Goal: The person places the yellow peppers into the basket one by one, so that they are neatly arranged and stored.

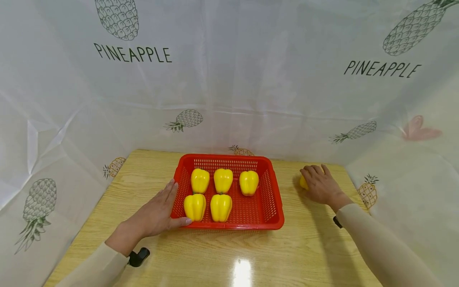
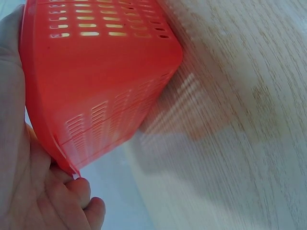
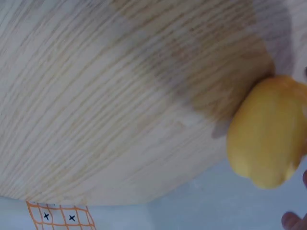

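Observation:
A red plastic basket stands on the table, holding several yellow bell peppers. My left hand rests at its left front corner, thumb along the front rim and fingers extended along the left side. In the left wrist view that hand lies against the rim of the basket. Right of the basket, my right hand grips another yellow bell pepper from above, mostly covering it. The right wrist view shows this bell pepper beside the fingertips, close over the table.
A light wooden table carries everything. White sheeting printed with pineapples rises behind the table and along both sides. Black wrist straps show at the left and right sleeves.

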### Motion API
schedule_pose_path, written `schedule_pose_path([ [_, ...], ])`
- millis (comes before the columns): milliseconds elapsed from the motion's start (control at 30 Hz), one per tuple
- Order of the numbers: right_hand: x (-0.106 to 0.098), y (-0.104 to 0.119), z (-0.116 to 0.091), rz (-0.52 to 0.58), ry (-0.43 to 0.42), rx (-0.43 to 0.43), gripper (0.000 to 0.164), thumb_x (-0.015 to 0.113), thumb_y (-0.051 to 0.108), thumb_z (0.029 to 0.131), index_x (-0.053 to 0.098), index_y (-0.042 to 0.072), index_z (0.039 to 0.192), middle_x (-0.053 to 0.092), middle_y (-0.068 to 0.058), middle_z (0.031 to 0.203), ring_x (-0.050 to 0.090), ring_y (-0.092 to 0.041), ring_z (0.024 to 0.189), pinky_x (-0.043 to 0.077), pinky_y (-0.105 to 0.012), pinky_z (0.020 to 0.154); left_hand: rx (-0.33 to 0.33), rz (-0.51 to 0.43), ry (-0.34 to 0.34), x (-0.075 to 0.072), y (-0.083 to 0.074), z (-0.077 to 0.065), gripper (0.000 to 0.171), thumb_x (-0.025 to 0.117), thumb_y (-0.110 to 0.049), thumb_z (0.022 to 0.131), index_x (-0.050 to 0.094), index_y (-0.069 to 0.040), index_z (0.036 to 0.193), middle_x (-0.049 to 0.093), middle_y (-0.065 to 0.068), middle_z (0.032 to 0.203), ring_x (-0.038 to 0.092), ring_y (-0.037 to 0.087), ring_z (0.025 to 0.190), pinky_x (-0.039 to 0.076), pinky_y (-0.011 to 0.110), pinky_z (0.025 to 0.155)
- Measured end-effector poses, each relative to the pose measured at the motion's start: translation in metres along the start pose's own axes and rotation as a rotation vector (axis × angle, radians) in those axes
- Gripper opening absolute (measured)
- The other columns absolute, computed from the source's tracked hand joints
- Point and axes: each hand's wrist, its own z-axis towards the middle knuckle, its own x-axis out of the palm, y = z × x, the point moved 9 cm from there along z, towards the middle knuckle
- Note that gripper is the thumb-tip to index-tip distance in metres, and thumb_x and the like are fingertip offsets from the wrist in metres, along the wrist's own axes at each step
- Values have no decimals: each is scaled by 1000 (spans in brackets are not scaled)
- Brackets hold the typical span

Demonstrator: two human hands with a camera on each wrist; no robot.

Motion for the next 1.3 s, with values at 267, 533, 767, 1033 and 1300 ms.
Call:
schedule_pose_path([
  [267,-3,-21,0,10,11,165,94,78,57,88,43,-9,146,54,-30,141,49,-50,131,31,-76,114,3,-1,-12,-3,-1,-1,134,48,-92,85,15,11,164,10,29,174,25,49,158,32,63,124],
  [533,9,-29,-2,35,111,245,101,68,67,92,39,-12,149,53,-32,142,45,-52,135,24,-80,116,-2,-5,-8,-2,-1,0,133,51,-90,86,14,10,165,10,29,174,24,49,158,31,63,124],
  [767,19,-30,-4,14,156,257,100,67,66,94,40,-14,147,58,-32,136,50,-52,129,29,-80,111,-6,-8,6,0,-1,0,134,49,-92,84,13,9,165,8,28,175,26,51,157,32,63,124],
  [1033,15,-29,-5,11,111,257,91,78,61,88,44,-12,130,61,-31,120,56,-51,115,41,-73,98,-16,-17,17,2,-1,0,133,51,-90,86,10,8,166,4,26,175,22,49,159,29,63,125],
  [1300,16,-21,-4,99,104,260,85,85,52,86,39,-10,122,57,-29,110,59,-48,103,51,-62,87,-16,-5,14,1,-1,0,134,51,-91,85,12,9,165,8,28,175,23,49,158,30,63,125],
])
